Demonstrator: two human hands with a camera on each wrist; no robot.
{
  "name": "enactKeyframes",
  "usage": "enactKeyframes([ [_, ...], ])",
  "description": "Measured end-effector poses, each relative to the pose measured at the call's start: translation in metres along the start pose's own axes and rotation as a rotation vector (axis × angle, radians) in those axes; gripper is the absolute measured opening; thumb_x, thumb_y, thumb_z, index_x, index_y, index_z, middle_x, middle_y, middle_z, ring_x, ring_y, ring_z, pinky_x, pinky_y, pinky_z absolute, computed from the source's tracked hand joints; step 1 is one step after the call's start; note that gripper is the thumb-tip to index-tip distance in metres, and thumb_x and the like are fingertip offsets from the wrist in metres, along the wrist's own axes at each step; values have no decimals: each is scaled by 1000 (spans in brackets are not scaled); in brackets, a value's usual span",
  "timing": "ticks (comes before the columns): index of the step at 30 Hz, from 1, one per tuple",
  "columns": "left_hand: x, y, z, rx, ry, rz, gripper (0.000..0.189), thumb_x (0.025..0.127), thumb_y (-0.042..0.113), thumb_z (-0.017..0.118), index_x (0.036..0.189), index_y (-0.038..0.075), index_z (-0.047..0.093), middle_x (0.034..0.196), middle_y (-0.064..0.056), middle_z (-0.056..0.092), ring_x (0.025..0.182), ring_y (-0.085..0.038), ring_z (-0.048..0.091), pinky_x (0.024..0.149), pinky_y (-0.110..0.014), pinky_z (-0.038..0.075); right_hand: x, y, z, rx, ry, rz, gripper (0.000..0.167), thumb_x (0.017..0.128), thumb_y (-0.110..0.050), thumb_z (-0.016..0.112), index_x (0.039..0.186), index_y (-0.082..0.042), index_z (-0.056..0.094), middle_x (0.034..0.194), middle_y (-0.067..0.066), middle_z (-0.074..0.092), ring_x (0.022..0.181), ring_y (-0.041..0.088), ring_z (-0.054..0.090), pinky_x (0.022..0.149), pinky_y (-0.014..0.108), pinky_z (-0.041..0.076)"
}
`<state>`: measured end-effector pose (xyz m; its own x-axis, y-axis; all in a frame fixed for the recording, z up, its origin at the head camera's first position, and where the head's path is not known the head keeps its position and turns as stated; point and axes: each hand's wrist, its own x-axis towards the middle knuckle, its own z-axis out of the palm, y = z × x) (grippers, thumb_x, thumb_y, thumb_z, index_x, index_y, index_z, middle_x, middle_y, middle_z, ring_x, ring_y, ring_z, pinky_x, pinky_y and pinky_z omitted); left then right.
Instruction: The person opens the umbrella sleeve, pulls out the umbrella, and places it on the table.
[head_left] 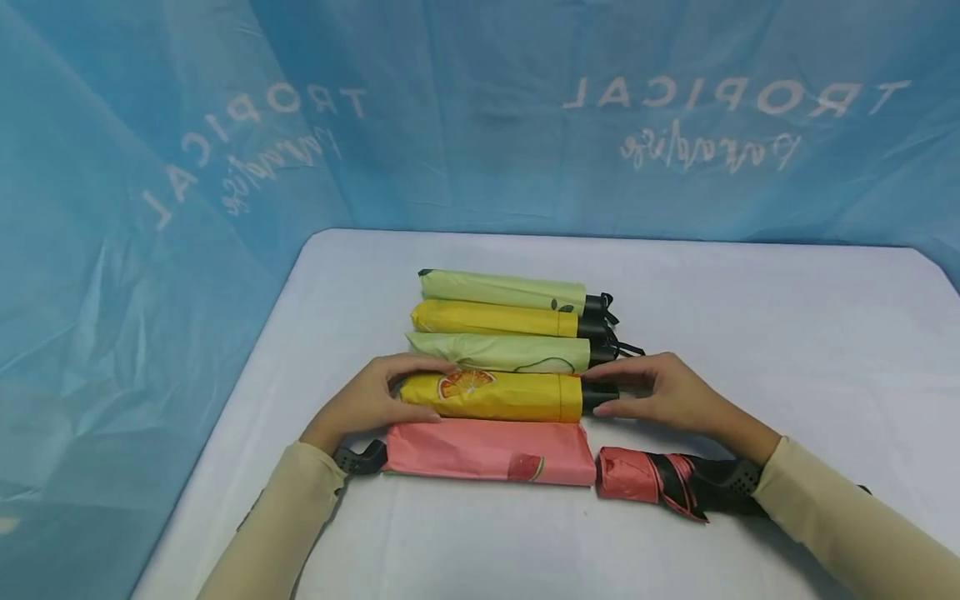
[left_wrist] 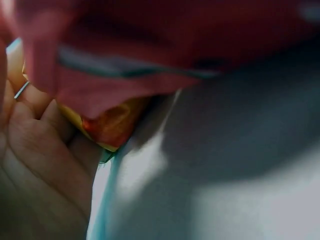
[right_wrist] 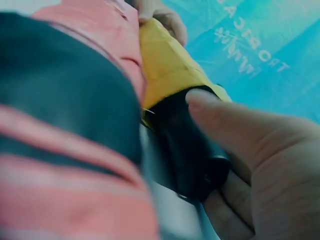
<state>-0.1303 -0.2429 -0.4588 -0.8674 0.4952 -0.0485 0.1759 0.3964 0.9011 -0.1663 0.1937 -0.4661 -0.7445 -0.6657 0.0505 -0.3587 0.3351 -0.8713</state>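
A yellow folding umbrella [head_left: 525, 397] in a sleeve with an orange-slice print lies crosswise on the white table. My left hand [head_left: 363, 398] holds its left end between thumb and fingers; that end [left_wrist: 116, 125] shows beside the palm in the left wrist view. At the other end, my right hand [head_left: 675, 393] grips the black handle [right_wrist: 175, 135], thumb on the near side. Just in front lies a flat pink sleeve [head_left: 457, 450] with a watermelon print. To its right is a rolled pink and black umbrella [head_left: 628, 475], partly hidden under my right wrist.
Behind the held umbrella lie a light green umbrella [head_left: 495, 352], a yellow one [head_left: 495, 318] and another light green one [head_left: 502, 289], all parallel with black handles rightward. A blue printed curtain [head_left: 480, 183] hangs behind and left of the white table [head_left: 787, 333].
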Motion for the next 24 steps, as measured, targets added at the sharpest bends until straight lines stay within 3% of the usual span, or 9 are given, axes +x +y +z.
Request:
enactKeyframes([
  [3, -2, -3, 1, 5, -8, -30, 64, 77, 29, 93, 135, 36, 66, 139, 10, 62, 123, -19, 56, 99, -35, 53, -1, 0, 4, -61, 16, 5, 51, 82, -36, 87, 130, -30, 71, 125, -12, 70, 99, 10, 66, 80, 23, 55],
  [5, -2, -4, 2, 5, -14, -45, 66, 76, 30, 93, 135, 38, 66, 139, 11, 61, 121, -20, 56, 97, -36, 54, -2, -1, 6, -102, 29, 3, 53, 82, -37, 87, 131, -30, 70, 115, -12, 72, 88, 11, 61, 73, 24, 51],
  [11, -2, -4, 5, 37, -20, -50, 70, 74, 35, 94, 137, 41, 63, 139, 14, 60, 121, -18, 55, 97, -38, 54, -7, -3, 12, -147, 59, -5, 55, 80, -35, 89, 131, -32, 70, 112, -13, 72, 86, 10, 59, 72, 22, 49],
  [16, -4, -2, 9, 42, -39, -35, 69, 74, 34, 94, 136, 41, 64, 138, 14, 60, 122, -17, 55, 97, -37, 54, -11, -4, 19, -155, 25, -94, 54, 81, -37, 88, 131, -32, 70, 118, -14, 71, 94, 8, 65, 76, 23, 54],
  [20, -4, -2, 11, 31, -25, -43, 67, 74, 34, 94, 134, 41, 66, 136, 13, 62, 120, -17, 56, 96, -37, 54, -12, -4, 23, -197, 15, -194, 58, 80, -38, 89, 134, -27, 69, 129, -11, 68, 115, 11, 66, 93, 29, 56],
  [24, -3, -3, 12, 14, 9, -58, 64, 74, 35, 94, 132, 40, 68, 132, 11, 64, 116, -18, 59, 93, -37, 56, -13, -4, 24, -264, 34, -221, 60, 79, -38, 89, 134, -24, 69, 128, -9, 69, 115, 13, 67, 93, 33, 57],
])
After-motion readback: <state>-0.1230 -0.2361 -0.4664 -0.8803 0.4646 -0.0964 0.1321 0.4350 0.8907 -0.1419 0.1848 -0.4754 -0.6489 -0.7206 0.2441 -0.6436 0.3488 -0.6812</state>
